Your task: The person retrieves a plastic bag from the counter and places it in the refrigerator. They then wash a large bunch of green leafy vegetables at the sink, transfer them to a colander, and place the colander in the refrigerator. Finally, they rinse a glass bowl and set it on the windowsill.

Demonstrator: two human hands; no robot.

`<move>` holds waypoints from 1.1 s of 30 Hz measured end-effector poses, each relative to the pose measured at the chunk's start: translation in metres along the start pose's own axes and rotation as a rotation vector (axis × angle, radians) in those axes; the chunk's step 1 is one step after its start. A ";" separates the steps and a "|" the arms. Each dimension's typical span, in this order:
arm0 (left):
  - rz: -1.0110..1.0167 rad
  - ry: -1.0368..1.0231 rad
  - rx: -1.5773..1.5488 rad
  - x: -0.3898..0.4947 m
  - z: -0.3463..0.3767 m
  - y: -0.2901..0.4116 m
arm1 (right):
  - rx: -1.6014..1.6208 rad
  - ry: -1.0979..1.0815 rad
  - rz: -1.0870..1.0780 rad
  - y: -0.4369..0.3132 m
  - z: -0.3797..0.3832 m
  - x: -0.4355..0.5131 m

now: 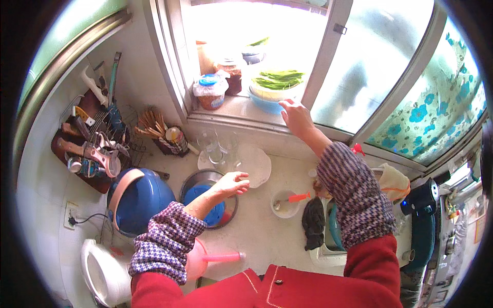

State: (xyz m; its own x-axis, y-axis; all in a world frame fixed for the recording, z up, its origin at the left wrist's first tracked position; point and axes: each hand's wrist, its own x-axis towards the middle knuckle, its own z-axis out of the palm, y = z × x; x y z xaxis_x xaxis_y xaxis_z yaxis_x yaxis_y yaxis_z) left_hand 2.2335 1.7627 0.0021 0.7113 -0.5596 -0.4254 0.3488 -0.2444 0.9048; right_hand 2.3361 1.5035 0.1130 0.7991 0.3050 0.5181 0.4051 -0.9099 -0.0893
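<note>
My right hand (295, 117) reaches up to the window sill, its fingers at the near right side of a light blue bowl (265, 103); whether they touch it I cannot tell. A pale strainer or inner bowl with long green vegetables (279, 79) sits in that bowl. My left hand (231, 184) hovers over the counter with fingers apart and holds nothing. Beneath the left wrist stands a steel basin (233, 210) with a blue item (200, 194) in it. Beyond the left hand, clear glasses (216, 146) rest on a pale board (256, 165).
On the sill are a blue-lidded jar (211, 92) and a dark red jar (233, 79). Left stand a knife rack (96, 142), chopsticks (154, 125) and a blue lidded appliance (142, 200). A small white bowl (285, 204) and a sink (327, 256) lie to the right.
</note>
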 end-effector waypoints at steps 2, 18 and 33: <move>0.039 0.016 -0.030 -0.004 -0.013 0.017 | -0.089 -0.132 0.141 0.008 0.024 0.032; 0.083 -0.003 -0.115 0.030 -0.047 0.062 | -0.222 -0.263 0.161 0.077 0.103 0.097; 0.334 0.400 -0.898 0.059 -0.109 0.132 | 0.140 -0.159 -0.401 -0.060 -0.004 0.090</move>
State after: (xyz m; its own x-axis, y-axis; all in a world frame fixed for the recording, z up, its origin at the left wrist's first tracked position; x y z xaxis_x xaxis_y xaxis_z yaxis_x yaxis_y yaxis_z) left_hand 2.3882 1.7836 0.0937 0.9487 -0.1462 -0.2803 0.3060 0.6470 0.6984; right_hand 2.3822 1.5850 0.1687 0.6206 0.6749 0.3992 0.7440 -0.6676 -0.0279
